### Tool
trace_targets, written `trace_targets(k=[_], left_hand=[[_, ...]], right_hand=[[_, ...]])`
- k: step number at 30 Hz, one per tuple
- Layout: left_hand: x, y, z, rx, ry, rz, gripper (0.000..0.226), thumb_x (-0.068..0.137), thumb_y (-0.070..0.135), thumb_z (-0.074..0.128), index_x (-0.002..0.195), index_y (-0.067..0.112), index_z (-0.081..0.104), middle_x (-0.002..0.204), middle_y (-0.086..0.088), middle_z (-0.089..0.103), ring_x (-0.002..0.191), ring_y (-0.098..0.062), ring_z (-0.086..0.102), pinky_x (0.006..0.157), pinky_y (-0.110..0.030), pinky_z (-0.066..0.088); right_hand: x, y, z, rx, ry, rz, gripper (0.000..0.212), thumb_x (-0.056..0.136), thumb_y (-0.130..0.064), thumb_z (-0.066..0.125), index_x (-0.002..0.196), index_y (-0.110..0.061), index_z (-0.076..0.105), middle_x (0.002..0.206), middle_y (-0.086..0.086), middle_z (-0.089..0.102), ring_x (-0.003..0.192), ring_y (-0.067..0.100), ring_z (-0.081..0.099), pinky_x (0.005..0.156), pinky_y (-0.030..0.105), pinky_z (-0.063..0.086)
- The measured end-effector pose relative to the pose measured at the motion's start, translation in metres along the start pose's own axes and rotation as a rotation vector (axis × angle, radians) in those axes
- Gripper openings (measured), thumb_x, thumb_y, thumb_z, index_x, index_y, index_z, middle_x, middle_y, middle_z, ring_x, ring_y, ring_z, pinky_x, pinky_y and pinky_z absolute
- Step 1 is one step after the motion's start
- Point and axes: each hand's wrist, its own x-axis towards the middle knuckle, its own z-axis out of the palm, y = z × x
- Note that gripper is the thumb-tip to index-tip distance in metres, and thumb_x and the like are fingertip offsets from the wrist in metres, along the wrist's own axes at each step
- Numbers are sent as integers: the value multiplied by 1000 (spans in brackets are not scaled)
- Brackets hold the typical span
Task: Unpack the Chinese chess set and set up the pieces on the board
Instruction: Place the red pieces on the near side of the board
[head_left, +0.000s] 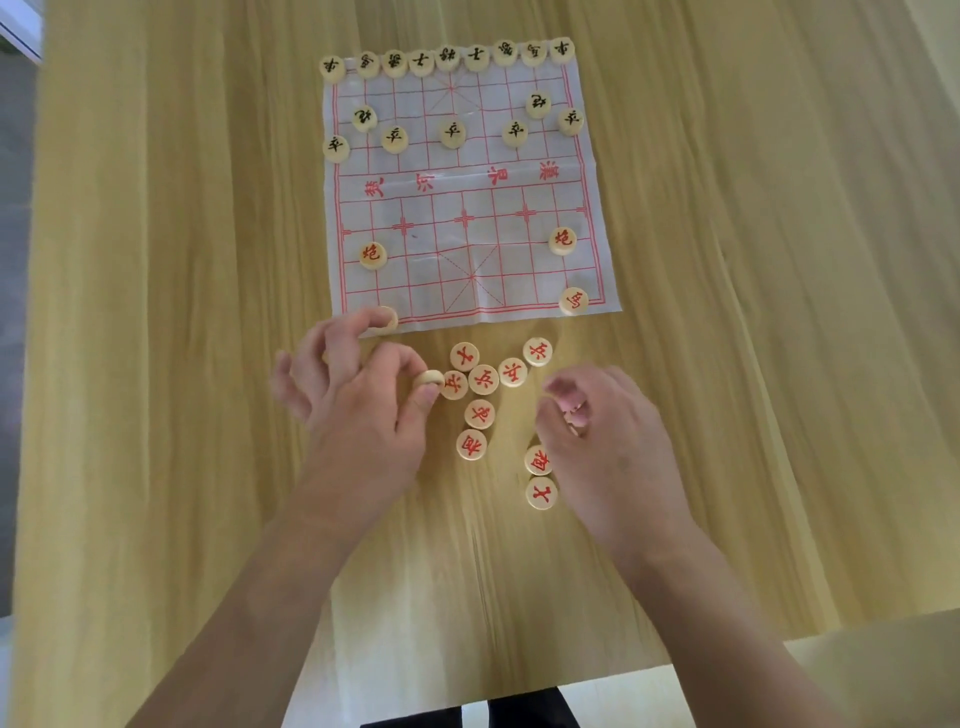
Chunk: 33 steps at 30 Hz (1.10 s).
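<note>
The left hand (358, 395) pinches a piece (428, 378); the right hand (597, 431) curls over another, blurred. Loose red pieces (483, 379) lie between them on the pale wooden table (727, 260); beyond, the paper board (467, 208) carries black pieces (451, 133)

A piece (429, 378) is pinched edge-on between thumb and forefinger of the left hand (358, 395). The right hand (605, 431) is held curled, knuckles up; whether anything is gripped cannot be told.

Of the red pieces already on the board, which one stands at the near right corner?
The red piece at the board's near right corner, on the bottom line. The other two clearly visible red pieces are cannons, farther up on either side.
</note>
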Motion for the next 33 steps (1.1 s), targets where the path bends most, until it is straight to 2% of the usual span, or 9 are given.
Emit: trace_targets(k=[4, 8, 13, 16, 20, 25, 30, 33], left_hand=[[0, -9, -1, 33, 11, -6, 12, 90, 31, 65, 87, 31, 54, 140, 14, 31, 137, -11, 10, 114, -61, 8], [-1, -13, -1, 18, 15, -23, 13, 89, 32, 66, 87, 31, 53, 140, 14, 29, 138, -12, 9, 115, -60, 5], [5, -19, -4, 14, 35, -35, 15, 88, 34, 68, 85, 31, 54, 143, 13, 27, 139, -13, 9, 113, -62, 9], [10, -23, -6, 2, 58, -71, 15, 85, 37, 70, 82, 31, 57, 144, 11, 28, 138, -14, 9, 114, -58, 9], [22, -30, -11, -65, 121, -224, 17, 82, 44, 69, 77, 31, 60, 145, 11, 29, 142, -22, 12, 115, -52, 9], [39, -40, -14, -160, 135, -391, 19, 83, 47, 70, 75, 31, 63, 148, 12, 29, 144, -18, 11, 114, -43, 7], [46, -44, -12, -201, 124, -449, 26, 86, 49, 67, 67, 34, 58, 150, 13, 30, 144, -16, 11, 117, -47, 8], [51, -46, -10, -200, 124, -462, 25, 88, 48, 65, 68, 34, 58, 152, 13, 29, 144, -15, 10, 116, -44, 6]], right_hand=[[3, -13, 14, -128, -84, -10, 15, 90, -34, 53, 99, -26, 62, 91, -12, 56, 88, 9, 54, 86, 34, 44], [3, -25, 25, -301, -108, 19, 23, 90, -47, 49, 98, -27, 58, 96, -11, 58, 95, 14, 53, 87, 33, 38], [7, -35, 31, -470, -151, 26, 28, 91, -51, 46, 97, -26, 56, 100, -9, 59, 97, 17, 54, 87, 34, 38], [11, -38, 32, -461, -177, 44, 23, 91, -47, 48, 96, -25, 55, 99, -9, 59, 95, 16, 54, 87, 33, 40], [12, -44, 33, -416, -180, 61, 16, 89, -40, 52, 92, -24, 51, 95, -9, 58, 92, 16, 55, 85, 34, 42], [11, -52, 31, -364, -183, 67, 13, 90, -31, 54, 84, -23, 45, 77, -10, 57, 78, 16, 56, 79, 36, 43], [14, -65, 25, -260, -183, 61, 7, 92, -30, 55, 90, -25, 50, 85, -13, 60, 83, 13, 56, 81, 34, 43], [24, -77, 27, -188, -156, 36, 7, 92, -33, 55, 91, -26, 53, 85, -13, 62, 84, 12, 54, 80, 33, 44]])
